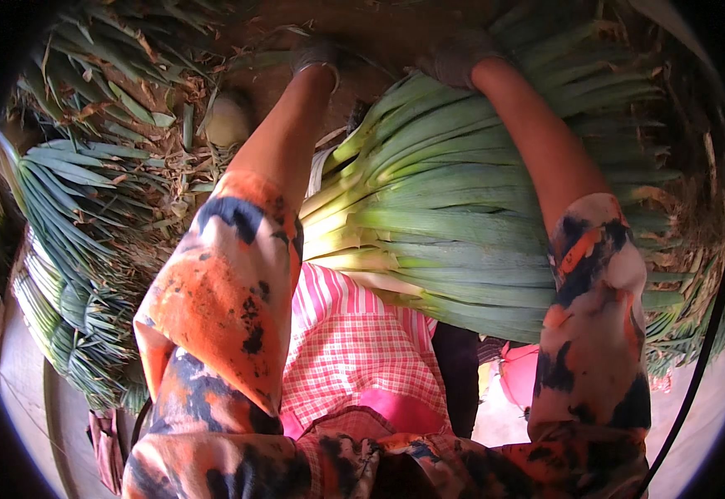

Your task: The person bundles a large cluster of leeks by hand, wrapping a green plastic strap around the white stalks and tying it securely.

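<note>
A large bundle of leeks or big green onions (462,200) lies across my lap, pale stalks to the left and long green leaves fanned out to the right. Both my arms reach forward to the far side. My left hand (316,56), in a dark grey glove, is beyond the pale end of the bundle, over the brown ground. Past the bundle's far edge is my right hand (460,61), gloved the same way, close to the leaves. Shadow and blur hide the fingers of both hands, so I cannot make out what they hold, if anything.
More bundled green onions (67,200) are piled on the left, with loose leaves (121,50) behind them. A rounded tan object (227,122) sits near my left forearm. A pink checked apron (362,349) covers my lap; something pink (519,374) is at the lower right, and a black cable (703,358) hangs beyond.
</note>
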The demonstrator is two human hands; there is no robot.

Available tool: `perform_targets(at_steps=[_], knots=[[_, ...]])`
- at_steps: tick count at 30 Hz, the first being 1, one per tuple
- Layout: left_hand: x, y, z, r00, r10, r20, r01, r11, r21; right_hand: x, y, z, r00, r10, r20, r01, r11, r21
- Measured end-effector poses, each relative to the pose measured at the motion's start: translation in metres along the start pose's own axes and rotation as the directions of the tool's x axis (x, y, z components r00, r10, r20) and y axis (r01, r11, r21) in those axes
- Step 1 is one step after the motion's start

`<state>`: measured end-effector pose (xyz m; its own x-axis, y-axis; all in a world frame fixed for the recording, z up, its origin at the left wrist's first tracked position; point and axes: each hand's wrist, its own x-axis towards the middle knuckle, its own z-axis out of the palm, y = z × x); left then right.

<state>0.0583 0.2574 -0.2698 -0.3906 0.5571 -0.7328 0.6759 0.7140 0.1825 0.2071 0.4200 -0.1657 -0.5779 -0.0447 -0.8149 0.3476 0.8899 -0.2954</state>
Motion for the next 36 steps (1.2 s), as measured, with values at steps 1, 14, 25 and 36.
perform_targets(at_steps=[1,14,25,36], knots=[[-0.018,0.010,-0.025,0.995,-0.071,0.067,0.075,0.995,-0.062,-0.008,-0.005,-0.013,0.995,0.086,0.055,-0.090,0.993,0.081],[-0.081,0.015,-0.142,0.994,-0.111,0.012,0.100,0.834,-0.543,-0.022,-0.005,-0.017,0.941,0.320,-0.111,-0.254,0.883,0.394],[-0.138,0.038,-0.185,0.936,0.351,-0.026,-0.124,0.257,-0.958,-0.030,-0.008,-0.017,0.905,0.369,-0.209,-0.223,0.833,0.506],[-0.253,0.084,-0.190,0.392,0.913,0.112,-0.920,0.388,0.060,-0.031,-0.015,-0.018,0.884,0.374,-0.282,-0.147,0.793,0.591]])
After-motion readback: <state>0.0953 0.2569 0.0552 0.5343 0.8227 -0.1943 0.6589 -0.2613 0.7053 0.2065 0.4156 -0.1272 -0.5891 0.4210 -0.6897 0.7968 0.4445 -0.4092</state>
